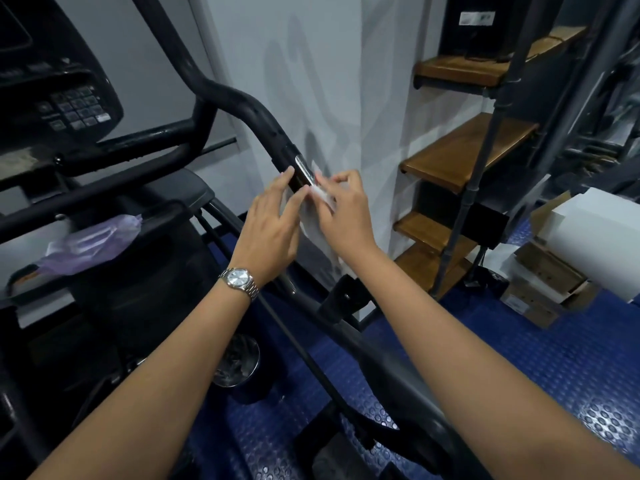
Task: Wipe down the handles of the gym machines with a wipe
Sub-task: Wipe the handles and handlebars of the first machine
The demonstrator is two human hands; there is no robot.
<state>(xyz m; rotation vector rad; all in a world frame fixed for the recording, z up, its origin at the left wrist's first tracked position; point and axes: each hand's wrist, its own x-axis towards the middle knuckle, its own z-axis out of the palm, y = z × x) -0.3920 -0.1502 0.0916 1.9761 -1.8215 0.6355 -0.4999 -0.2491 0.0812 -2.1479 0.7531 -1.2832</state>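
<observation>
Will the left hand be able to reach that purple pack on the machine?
Probably yes. The purple pack lies uncovered to the side of the left hand, nothing standing between them; that hand is at the handle beside the wipe.

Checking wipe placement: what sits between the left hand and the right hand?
In the head view, the black machine handle with its silver strip, plus the thin white wipe pinched by the right hand.
</observation>
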